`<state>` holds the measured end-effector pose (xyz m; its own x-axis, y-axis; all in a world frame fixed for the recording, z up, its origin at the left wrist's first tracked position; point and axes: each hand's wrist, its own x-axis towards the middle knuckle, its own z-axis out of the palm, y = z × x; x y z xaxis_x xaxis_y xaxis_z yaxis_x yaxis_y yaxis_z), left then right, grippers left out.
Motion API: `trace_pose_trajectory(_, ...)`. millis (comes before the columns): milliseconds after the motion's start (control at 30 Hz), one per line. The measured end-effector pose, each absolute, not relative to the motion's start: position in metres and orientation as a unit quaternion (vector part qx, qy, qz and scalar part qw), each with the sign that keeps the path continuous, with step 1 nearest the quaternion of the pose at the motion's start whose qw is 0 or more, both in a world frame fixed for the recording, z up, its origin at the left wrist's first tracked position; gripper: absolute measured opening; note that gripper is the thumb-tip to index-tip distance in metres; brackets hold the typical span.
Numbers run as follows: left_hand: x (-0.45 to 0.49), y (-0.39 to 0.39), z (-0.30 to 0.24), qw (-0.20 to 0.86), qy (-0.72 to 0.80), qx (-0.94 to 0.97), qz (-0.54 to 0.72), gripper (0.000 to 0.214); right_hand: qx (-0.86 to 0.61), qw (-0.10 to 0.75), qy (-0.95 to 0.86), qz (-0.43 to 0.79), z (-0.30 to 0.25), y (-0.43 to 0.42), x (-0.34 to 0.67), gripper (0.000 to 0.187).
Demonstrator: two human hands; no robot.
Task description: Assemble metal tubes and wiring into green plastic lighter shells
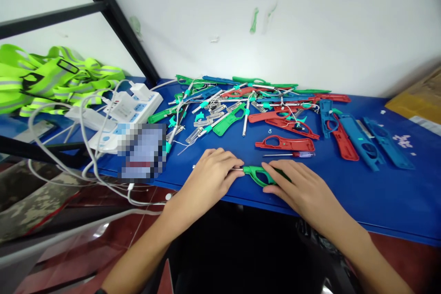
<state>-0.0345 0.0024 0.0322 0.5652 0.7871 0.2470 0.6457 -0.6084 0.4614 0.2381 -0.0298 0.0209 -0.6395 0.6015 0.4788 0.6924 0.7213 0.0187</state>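
Observation:
A green utility lighter (254, 171) lies between my hands near the front edge of the blue table. My left hand (215, 172) is closed in a pinch on its thin metal tube, left of the green body. Around the handle end, partly covering it, my right hand (303, 186) is closed, with the finger loop showing beside it. Just behind sit a red lighter shell half (291, 144) and a small screwdriver (305, 154) with a clear purplish handle. Beyond them is a pile of lighter parts: green shells (230, 120), red shells (268, 115), metal tubes and clear fuel tanks (195, 134).
Blue shell halves (361, 140) and a red one (345, 142) lie at the right, near a cardboard box (418, 96). At left are a phone (144, 151), a white power strip (146, 105) with looping cables, neon reflective straps (51, 78) and a black metal frame (129, 32).

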Motion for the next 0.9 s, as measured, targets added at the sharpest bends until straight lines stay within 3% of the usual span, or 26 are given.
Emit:
trace_pose_trajectory(400,-0.029,-0.006,0.036,0.018,0.358,0.909,0.215,0.014,-0.346,0.207,-0.908,-0.113,0.019,-0.027,0.239,0.039)
trace_pose_trajectory(633,-0.031,-0.002,0.036,0.026,0.353,0.911,0.212,0.012,-0.339,0.184,-0.907,-0.168,0.025,-0.029,0.233,0.04)
trace_pose_trajectory(900,-0.029,0.004,0.037,0.114,0.395,0.89,0.196,0.013,-0.374,0.156,-0.893,-0.197,0.024,-0.039,0.228,0.041)
